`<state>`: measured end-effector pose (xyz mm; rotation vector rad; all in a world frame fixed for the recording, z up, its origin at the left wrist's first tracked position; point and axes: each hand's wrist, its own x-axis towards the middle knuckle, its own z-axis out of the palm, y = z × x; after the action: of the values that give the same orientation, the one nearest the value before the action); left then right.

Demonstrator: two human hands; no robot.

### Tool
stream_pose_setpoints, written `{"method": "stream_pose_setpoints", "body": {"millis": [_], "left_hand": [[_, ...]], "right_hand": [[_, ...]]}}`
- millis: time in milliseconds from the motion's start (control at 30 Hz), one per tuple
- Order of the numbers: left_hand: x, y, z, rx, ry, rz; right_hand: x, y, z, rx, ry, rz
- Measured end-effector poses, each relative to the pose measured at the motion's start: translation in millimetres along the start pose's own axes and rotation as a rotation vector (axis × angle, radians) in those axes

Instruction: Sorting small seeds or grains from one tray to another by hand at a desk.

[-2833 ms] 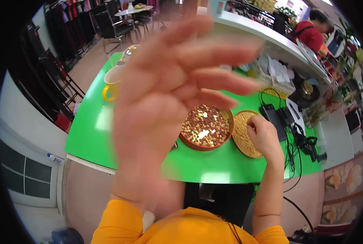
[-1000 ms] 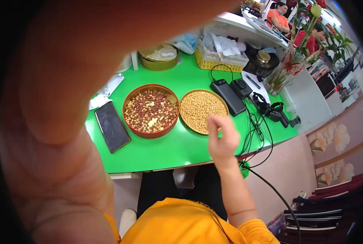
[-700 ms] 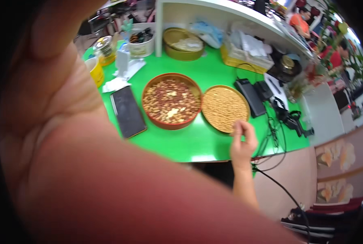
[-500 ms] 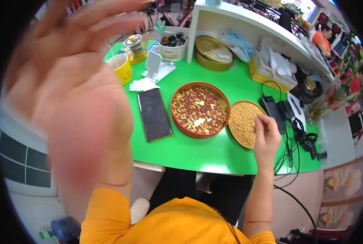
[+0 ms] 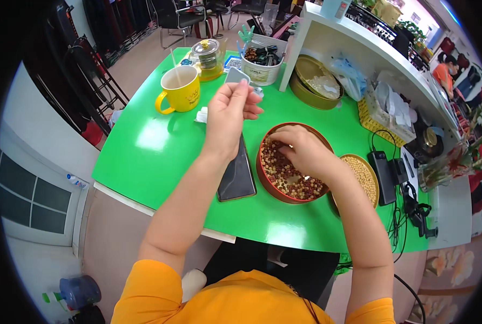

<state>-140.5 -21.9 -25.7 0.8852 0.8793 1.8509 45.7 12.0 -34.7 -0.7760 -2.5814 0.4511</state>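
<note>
A round red tin (image 5: 292, 195) stands on the green table, filled with dark red and pale yellow beans (image 5: 300, 189). My right hand (image 5: 305, 154) reaches over its rim, fingers bent down and closed among the beans; the tips are partly hidden. Under my right forearm lies a round gold lid (image 5: 377, 190) full of pale yellow beans (image 5: 362, 175). Above the table, in front of a pale phone stand (image 5: 237, 75), my left hand (image 5: 230, 110) is raised, thumb stretched and fingers loosely curled and apart, with nothing visible in it. Below it lies a dark phone (image 5: 237, 175).
A yellow mug (image 5: 181, 94) and a glass teapot (image 5: 208, 59) stand at the far left. Behind are a white basket (image 5: 262, 67), a gold tin (image 5: 314, 94) and a yellow basket (image 5: 378, 124). Black chargers (image 5: 381, 170) and cables lie to the right.
My left hand has come down from close before the camera to above the phone stand. My right hand has moved left from the gold lid into the red tin. The view has shifted.
</note>
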Motion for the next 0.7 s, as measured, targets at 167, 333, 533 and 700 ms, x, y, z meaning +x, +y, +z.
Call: {"method": "stream_pose_setpoints", "body": {"millis": [167,333,533,700], "left_hand": [[-8.1,3.5,1.6,0.032,-0.078,0.005],[-11.2,1.6,5.1,0.043,-0.12,0.013],[-8.6,-3.7,-0.2,0.059,-0.11,0.03],[-8.1,-2.9,0.5,0.089,-0.099,0.041]], "right_hand": [[0.1,-10.6,-16.5,0.054,-0.373,0.105],[4.3,-13.5,-19.3,-0.02,-0.108,0.201],[20.9,-9.7,11.8,0.075,-0.173,0.176],[22.5,-9.1,13.7,-0.049,-0.213,0.094]]}}
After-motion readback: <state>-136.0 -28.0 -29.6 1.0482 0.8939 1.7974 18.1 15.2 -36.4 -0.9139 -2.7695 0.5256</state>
